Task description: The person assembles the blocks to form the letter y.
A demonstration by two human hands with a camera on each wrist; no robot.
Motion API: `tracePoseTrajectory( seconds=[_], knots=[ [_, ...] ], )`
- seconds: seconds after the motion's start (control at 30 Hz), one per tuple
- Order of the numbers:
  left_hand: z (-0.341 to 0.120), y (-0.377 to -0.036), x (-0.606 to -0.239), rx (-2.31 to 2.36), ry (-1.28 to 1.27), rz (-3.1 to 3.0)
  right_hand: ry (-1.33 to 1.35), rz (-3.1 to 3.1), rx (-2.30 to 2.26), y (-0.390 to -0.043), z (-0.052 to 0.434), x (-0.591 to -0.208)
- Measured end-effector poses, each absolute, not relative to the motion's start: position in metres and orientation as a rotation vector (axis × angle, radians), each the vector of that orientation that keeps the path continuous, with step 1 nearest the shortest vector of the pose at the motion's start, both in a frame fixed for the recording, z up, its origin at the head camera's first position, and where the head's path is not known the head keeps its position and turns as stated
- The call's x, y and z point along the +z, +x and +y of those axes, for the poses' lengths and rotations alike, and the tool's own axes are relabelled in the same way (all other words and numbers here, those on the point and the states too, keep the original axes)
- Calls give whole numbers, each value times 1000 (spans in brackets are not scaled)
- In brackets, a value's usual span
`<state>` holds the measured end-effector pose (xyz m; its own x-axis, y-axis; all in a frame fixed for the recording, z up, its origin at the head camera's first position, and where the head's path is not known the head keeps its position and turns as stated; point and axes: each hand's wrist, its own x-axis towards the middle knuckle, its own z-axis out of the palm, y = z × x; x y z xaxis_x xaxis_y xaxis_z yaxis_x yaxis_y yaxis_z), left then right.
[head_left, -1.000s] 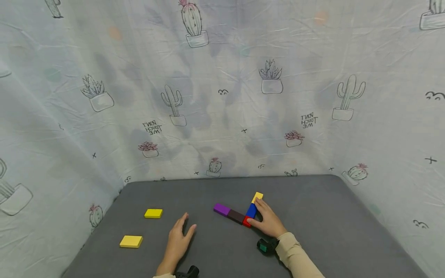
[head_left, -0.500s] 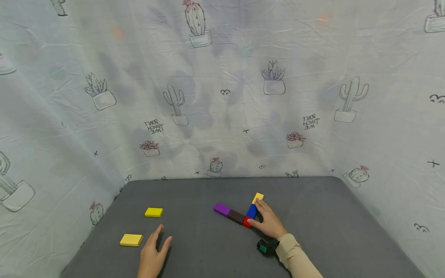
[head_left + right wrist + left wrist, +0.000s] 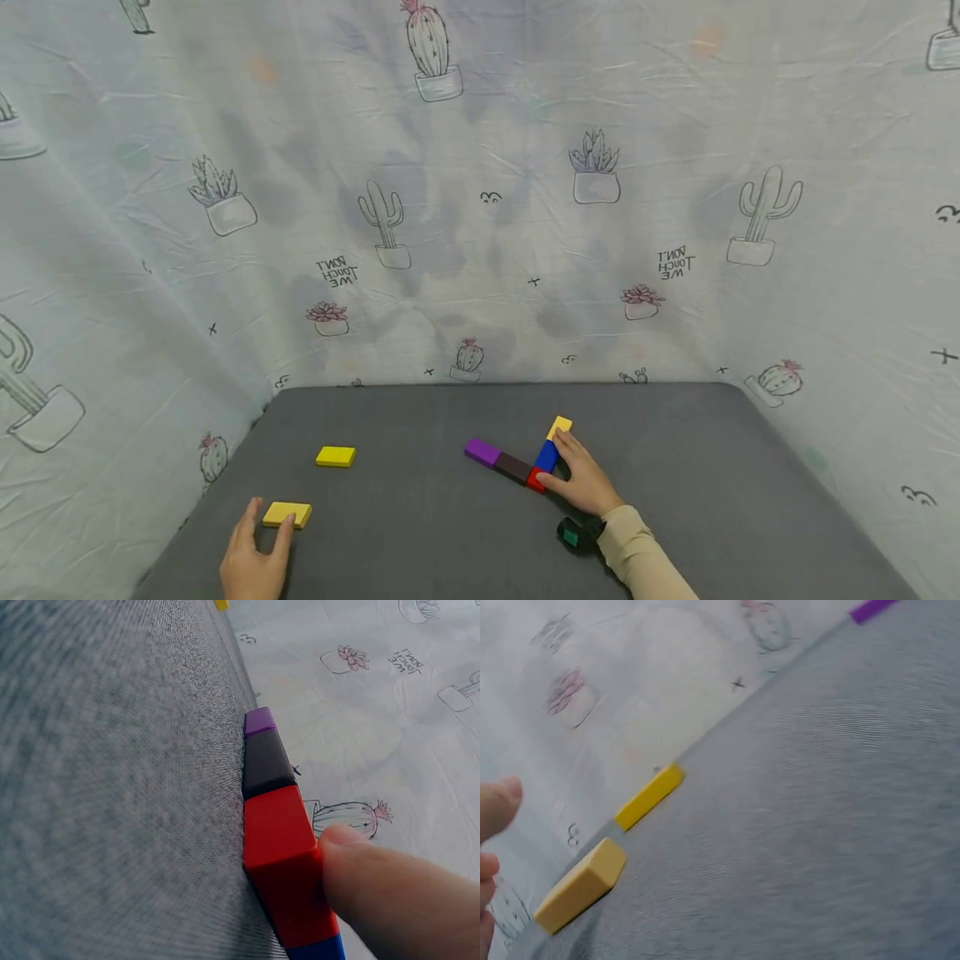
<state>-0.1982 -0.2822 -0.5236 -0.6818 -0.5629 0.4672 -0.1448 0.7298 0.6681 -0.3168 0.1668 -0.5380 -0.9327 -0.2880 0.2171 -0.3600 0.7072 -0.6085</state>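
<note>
A flat yellow rectangular block (image 3: 287, 513) lay near the front left corner of the grey felt-covered table (image 3: 450, 533), and my left hand (image 3: 253, 558) rested just behind it with fingers straight and spread; two fingertips (image 3: 288, 520) seemed to touch its near edge, though I could not tell for certain. My left wrist view showed what the head view could not: that block (image 3: 580, 885) seen edge-on as a thick slab, with only my fingertips (image 3: 496, 806) at the picture's left edge, apart from it there. A second flat yellow block (image 3: 335, 456) lay further back on the table, separate from the first.

Right of centre, my right hand (image 3: 583, 482) rested on a line of joined blocks. My thumb pressed the red block (image 3: 535, 479) at the corner, and my fingers lay straight along the blue block (image 3: 546, 457) towards a small yellow block (image 3: 558, 427) at its far end. A dark brown block (image 3: 513, 467) and a purple block (image 3: 482, 452) ran leftward from the red one. My right wrist view showed close up my thumb (image 3: 390, 892) pushing flat against the red block's side, nothing curled around it.

A pale cloth printed with potted cacti (image 3: 480, 208) hung behind and beside the table.
</note>
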Motion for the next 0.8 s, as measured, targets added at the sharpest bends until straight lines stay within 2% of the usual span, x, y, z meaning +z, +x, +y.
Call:
tracePoseTrajectory(
  seconds=[0.3, 0.8],
  knots=[
    [-301, -204, -528, -857, 769, -2506, 536, -2811, 1040, -316, 166, -535],
    [-307, -213, -529, -810, 716, -2808, 526, -2798, 1039, -315, 166, -537]
  ],
)
